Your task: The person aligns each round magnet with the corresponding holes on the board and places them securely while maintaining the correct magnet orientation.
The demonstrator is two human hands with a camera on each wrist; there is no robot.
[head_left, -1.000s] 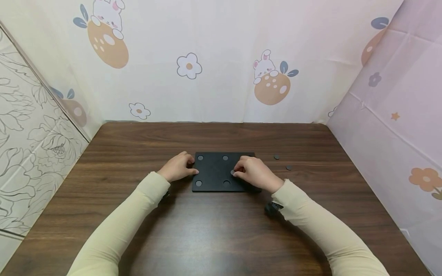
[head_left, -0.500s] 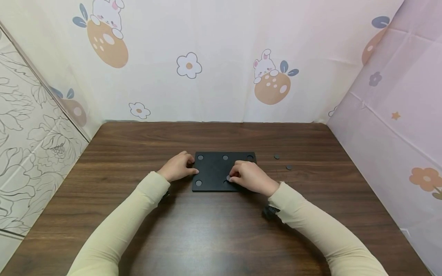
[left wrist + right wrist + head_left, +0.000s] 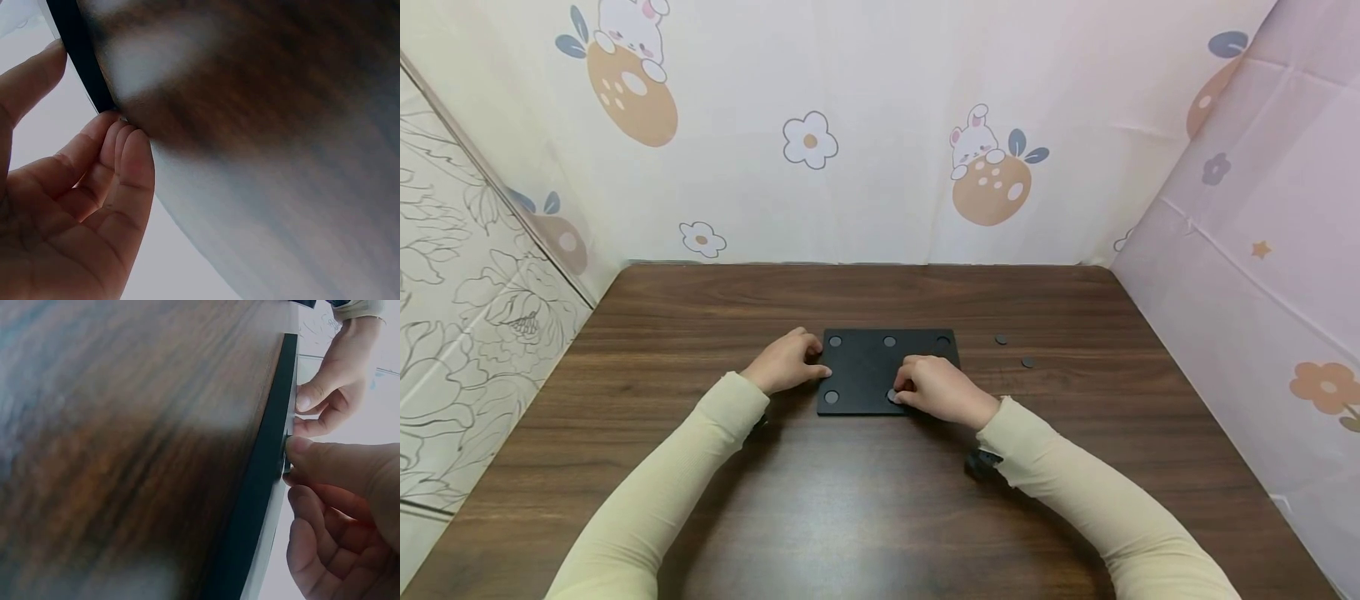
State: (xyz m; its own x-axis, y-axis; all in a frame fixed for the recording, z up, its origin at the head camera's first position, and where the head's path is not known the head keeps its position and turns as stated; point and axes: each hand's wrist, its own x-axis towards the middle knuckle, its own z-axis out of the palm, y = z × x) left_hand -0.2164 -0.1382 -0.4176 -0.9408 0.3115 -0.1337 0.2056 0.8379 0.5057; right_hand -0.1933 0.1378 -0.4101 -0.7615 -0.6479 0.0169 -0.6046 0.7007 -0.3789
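Observation:
A flat black board [image 3: 865,367] lies on the wooden table, with round recesses along its far and near edges. Grey discs sit in the far left, far middle and near left recesses; the far right recess looks dark. My left hand [image 3: 782,362] holds the board's left edge, thumb on its top and fingertips against the edge. Between thumb and forefinger, my right hand [image 3: 943,389] pinches a small grey disc [image 3: 892,397] at the near middle recess. The right wrist view shows these fingertips down at the board's face. This hand covers the board's near right corner.
Two loose grey discs, one farther back [image 3: 1001,340] and one nearer [image 3: 1027,362], lie right of the board on the brown table [image 3: 850,500]. A patterned curtain [image 3: 880,183] hangs behind the table, with more patterned cloth at the sides.
My right hand has moved toward me and slightly left, bringing the disc down to the near middle recess. The far right recess has come into view. My left hand stays put.

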